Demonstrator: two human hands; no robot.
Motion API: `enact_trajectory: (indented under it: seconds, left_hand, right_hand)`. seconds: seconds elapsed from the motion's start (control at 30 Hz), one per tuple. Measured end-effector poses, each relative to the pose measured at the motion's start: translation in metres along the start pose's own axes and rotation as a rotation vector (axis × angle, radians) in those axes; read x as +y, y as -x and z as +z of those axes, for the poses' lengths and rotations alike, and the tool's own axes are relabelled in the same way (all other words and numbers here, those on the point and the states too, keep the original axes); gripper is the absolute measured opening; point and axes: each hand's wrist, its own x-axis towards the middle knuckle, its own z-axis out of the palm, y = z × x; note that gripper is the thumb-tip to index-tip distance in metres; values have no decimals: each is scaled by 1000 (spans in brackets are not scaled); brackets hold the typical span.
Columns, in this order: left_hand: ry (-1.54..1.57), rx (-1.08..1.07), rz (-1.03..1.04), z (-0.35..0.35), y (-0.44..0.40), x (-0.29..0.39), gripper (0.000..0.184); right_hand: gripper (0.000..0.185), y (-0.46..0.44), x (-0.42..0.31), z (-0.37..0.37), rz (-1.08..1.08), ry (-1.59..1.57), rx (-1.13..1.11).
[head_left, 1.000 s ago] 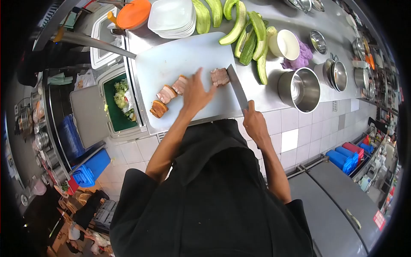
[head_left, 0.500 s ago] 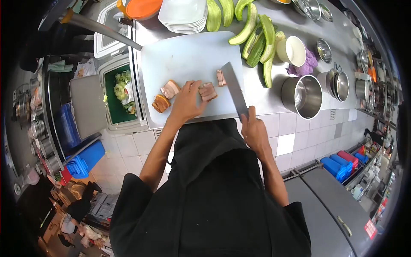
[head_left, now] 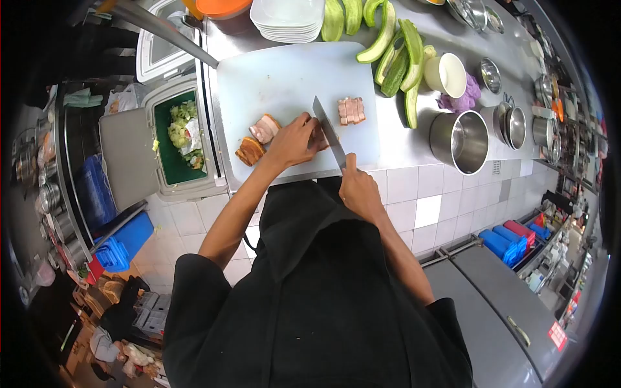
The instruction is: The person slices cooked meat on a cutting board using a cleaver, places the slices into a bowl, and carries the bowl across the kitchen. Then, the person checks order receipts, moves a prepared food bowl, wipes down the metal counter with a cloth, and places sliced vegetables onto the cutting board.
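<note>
On the white cutting board [head_left: 278, 81], my left hand [head_left: 294, 142] holds a piece of meat [head_left: 318, 139] under curled fingers, which hide part of it. My right hand [head_left: 359, 187] grips the handle of a cleaver [head_left: 329, 132]; its blade is at the right side of that piece, close to my left fingertips. Right of the blade lies a row of cut meat [head_left: 351, 111]. Two more pieces are left of my left hand: a pale one [head_left: 264, 129] and a browned one [head_left: 250, 150].
White plates [head_left: 288, 22] are stacked behind the board. Peeled green gourds [head_left: 394, 64], a cream bowl [head_left: 446, 74] and a steel pot [head_left: 459, 142] stand to the right. An open bin with scraps [head_left: 184, 132] is at the left, below a metal pole [head_left: 162, 32].
The cleaver has moved left, from beside the cut row to the piece under my left hand. My left hand has closed over that piece. The cut row now lies right of the blade.
</note>
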Motion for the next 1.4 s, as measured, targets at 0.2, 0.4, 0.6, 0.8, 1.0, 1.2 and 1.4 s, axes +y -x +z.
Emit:
enact_trajectory:
  seconds: [0.2,0.4,0.6,0.8,1.0,1.2,1.4]
  left_hand:
    - [28,-69,7,0,-5,-4,32]
    - [51,1,21,3,-2,-5,31]
    - [126,116,39,4,12,-12,20]
    - [55,46,9,1,9,-7,17]
    - [78,64,15,8,8,-15,20]
    - [142,118,40,7,11,-15,15]
    - [156,254,99,1,-5,-10,12]
  right_hand:
    - [23,13,-12,-12,128,102,-97]
    - [17,-43,8,30,-137,4,213]
    - [18,-18,-14,-13,-27,-82,101]
    - [19,4,-7,-3,-25,11,7]
    - [27,-14,1,20,2,36,-15]
    - [32,-42,-5,12,-42,-66,50]
    - [19,-13,-9,-29,-80,-117,80]
